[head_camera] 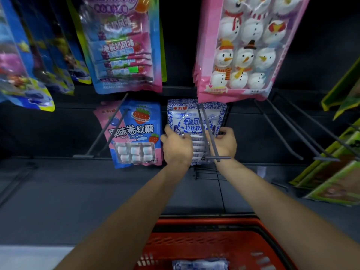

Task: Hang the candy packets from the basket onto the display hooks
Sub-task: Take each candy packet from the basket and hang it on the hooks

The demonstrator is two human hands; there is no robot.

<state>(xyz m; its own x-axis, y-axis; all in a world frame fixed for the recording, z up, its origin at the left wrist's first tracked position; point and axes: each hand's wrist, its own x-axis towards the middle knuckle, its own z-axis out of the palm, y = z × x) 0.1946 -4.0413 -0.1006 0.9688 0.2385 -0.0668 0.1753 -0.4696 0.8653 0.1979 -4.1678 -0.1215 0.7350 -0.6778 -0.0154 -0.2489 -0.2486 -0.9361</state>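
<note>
A blue-and-white candy packet (188, 118) hangs on a grey double-wire display hook (206, 131) in the middle of the rack. My left hand (176, 148) grips the packet's left edge, and my right hand (226, 142) holds its right edge behind the hook's wires. Several more packets of the same kind sit stacked behind it. Below, between my forearms, stands the red basket (204, 225) with another blue-and-white packet (200, 265) lying in it.
A blue strawberry candy packet (136, 133) hangs on the hook to the left. Above hang a pink snowman packet (247, 47) and a pink-blue packet (120, 45). Bare grey hooks (288, 133) jut out on the right, green packets (335, 172) beyond them.
</note>
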